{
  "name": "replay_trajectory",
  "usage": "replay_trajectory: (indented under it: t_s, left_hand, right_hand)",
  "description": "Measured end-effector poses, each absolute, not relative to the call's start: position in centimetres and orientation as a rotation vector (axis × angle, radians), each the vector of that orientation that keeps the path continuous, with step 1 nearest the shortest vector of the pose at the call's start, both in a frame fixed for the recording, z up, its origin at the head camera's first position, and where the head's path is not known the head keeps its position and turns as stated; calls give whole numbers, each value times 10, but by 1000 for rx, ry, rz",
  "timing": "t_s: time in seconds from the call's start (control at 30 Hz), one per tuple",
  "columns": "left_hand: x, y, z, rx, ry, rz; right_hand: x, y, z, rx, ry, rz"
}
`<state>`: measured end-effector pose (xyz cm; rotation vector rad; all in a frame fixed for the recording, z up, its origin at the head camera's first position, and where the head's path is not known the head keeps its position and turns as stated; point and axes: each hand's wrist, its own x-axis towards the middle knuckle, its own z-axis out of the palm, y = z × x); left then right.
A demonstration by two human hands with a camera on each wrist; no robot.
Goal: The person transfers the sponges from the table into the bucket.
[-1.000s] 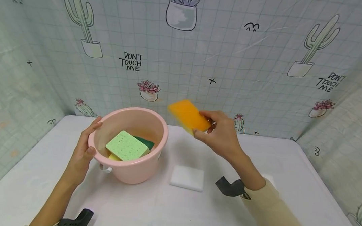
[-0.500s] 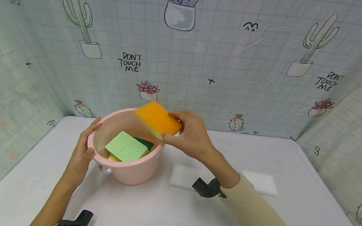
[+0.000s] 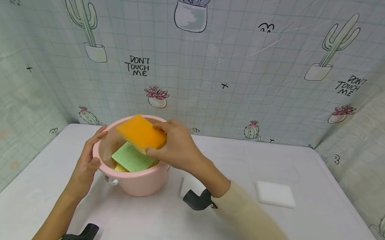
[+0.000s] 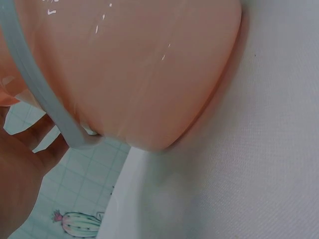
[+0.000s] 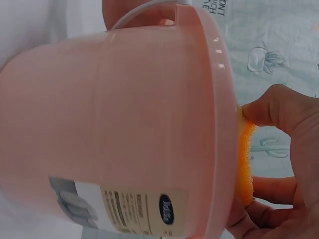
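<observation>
Two "DON'T TOUCH ME" prints can be read on the backdrop in the head view, the first print towards ten o'clock and the second print between two and three o'clock. The right wrist view shows a label on the pink bucket, towards six o'clock in that view: a grey picture panel, beige text panels and a dark oval logo in pale lettering, all too small to read.

The right hand pinches an orange sponge between thumb and fingers, tilted over the bucket's mouth; the hand comes in from three o'clock. At nine o'clock the left hand holds the bucket by its rim, fingers spread along the curve and thumb at the front.

Only the head view looks into the bucket, where a green sponge lies over something yellow. Whether the orange sponge touches the green one cannot be told. The right wrist view gives the orange sponge edge-on beside the rim. The left wrist view brings out the pale handle crossing the bucket's outside.

On the tabletop, a white block sits at the bucket's four o'clock, partly behind the right wrist; another white block lies farther right.
</observation>
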<state>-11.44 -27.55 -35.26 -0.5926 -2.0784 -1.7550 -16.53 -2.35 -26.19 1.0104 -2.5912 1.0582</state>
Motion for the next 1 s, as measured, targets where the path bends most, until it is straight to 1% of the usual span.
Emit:
replay_trajectory:
  t_s: [0.23,0.43,0.67,1.0]
  left_hand:
    - [-112,-273,-350,-484,-2164,-1707]
    - [-112,-274,-349,-525,-2133,-1720]
    - [-113,-274,-349,-486,-2172,-1677]
    - [-113,-274,-349,-512,-2141,-1701]
  right_hand:
    - [-165,-37,-270,1033,-2682,977]
    - [-167,-42,-273,1089,-2665,918]
    - [-166,-47,-270,1092,-2731,769]
    - [-165,-51,-269,1159,-2754,665]
